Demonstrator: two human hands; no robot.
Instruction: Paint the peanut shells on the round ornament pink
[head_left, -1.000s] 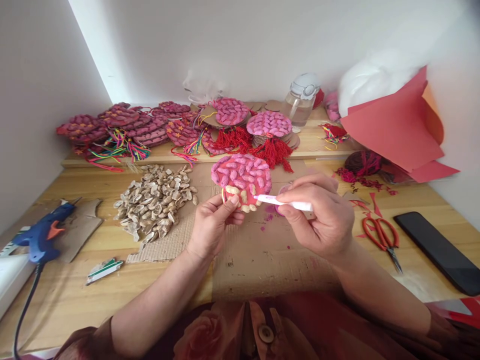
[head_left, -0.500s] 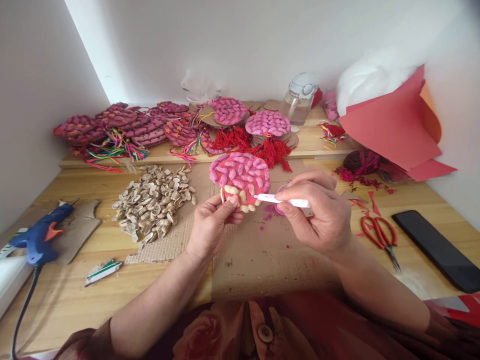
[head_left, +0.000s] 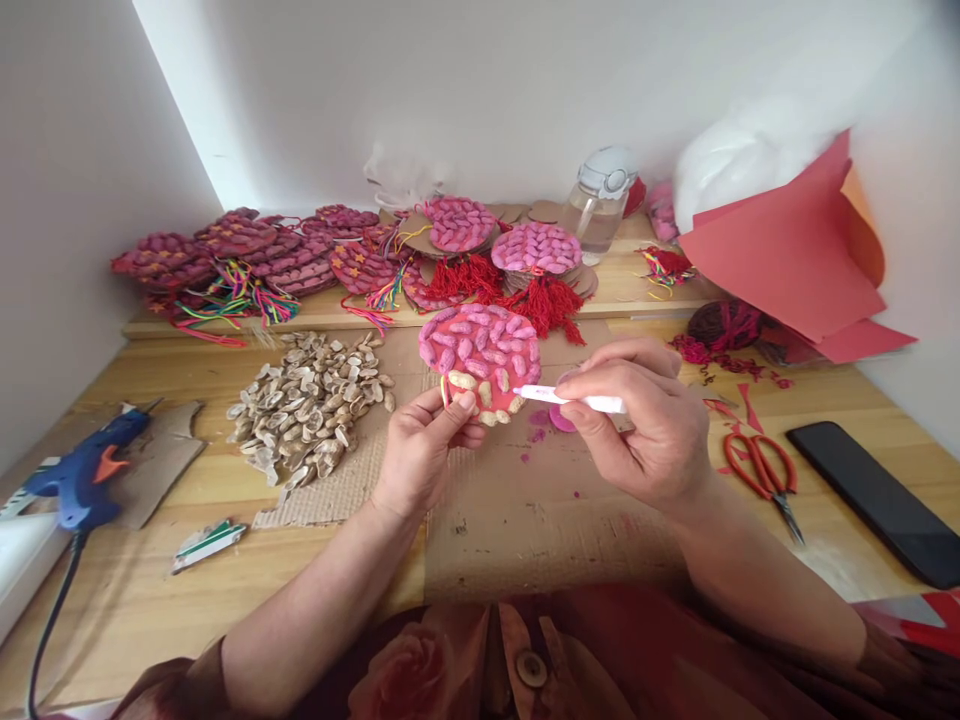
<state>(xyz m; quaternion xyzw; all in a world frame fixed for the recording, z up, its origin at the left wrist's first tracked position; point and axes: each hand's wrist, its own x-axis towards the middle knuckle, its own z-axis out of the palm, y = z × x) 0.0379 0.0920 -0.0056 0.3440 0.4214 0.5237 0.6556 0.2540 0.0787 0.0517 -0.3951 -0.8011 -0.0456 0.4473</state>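
Note:
My left hand (head_left: 435, 430) pinches the lower left edge of a round red disc (head_left: 480, 345) covered in peanut shells. Most shells on it are pink; several along the bottom are plain tan. My right hand (head_left: 637, 420) grips a white marker (head_left: 581, 399) like a pen, its pink tip at the disc's lower right edge, close to a tan shell (head_left: 517, 403). Whether the tip touches the shell I cannot tell. A round magenta thing (head_left: 561, 418) lies on the cardboard (head_left: 495, 530) beneath, partly hidden by the marker and my right hand.
Loose peanut shells (head_left: 311, 410) are heaped at left, near a blue glue gun (head_left: 94, 470). Finished-looking pink discs (head_left: 536, 247) with tassels line the raised shelf, beside a water bottle (head_left: 596, 205). Orange-handled scissors (head_left: 761, 470), a phone (head_left: 874, 500) and red paper (head_left: 795, 250) are at right.
My right hand and the marker have shifted slightly right, the tip moving from the disc's inner part toward its edge. My left hand holds the disc in the same place.

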